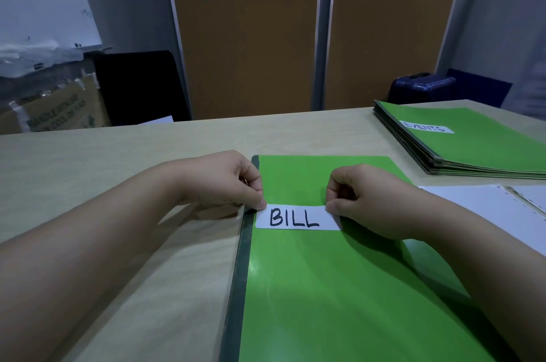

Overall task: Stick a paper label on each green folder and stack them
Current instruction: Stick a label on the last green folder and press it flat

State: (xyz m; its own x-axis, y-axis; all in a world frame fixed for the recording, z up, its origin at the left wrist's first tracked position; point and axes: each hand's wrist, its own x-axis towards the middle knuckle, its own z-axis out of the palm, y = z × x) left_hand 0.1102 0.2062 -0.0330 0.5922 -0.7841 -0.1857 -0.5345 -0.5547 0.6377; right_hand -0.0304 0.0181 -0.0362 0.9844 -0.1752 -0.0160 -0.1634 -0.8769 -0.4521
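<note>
Folder (pixel 339 287): green, dark spine at left, laid flat on the table (pixel 118 160). Label (pixel 297 217): white, marked "BILL", set on the folder's upper part. Left hand (pixel 224 181): fingers pinched on the label's left end. Right hand (pixel 369 199): fingers pinched on its right end. Stack (pixel 472 148): green folders, far right, topped by a label marked "EVENTS" (pixel 427 127). Sheets (pixel 502 208): white, placed beside the folder.

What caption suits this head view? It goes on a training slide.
Both hands, left hand and right hand, press a BILL label onto a green folder.
</note>
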